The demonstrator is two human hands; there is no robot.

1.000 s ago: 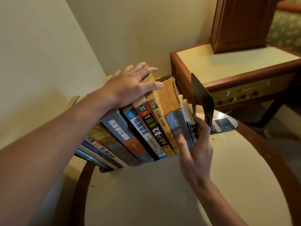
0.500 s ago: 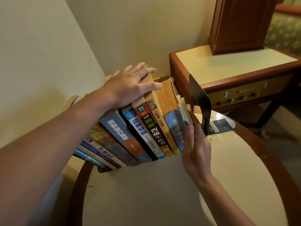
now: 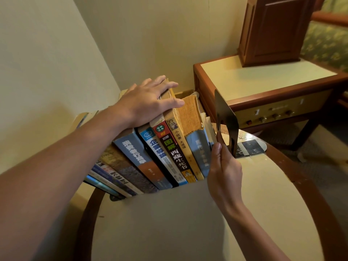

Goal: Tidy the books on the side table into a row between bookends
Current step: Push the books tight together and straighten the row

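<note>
Metal-thin, judged black bookend (image 3: 227, 117) stiff yet light; found it pinched low on its plate by right hand (image 3: 224, 170), just beside end of leaning books (image 3: 169, 147) on side table (image 3: 188, 223). Saw left hand (image 3: 148, 102) pressed flat atop them (heavy, topple-prone).
</note>
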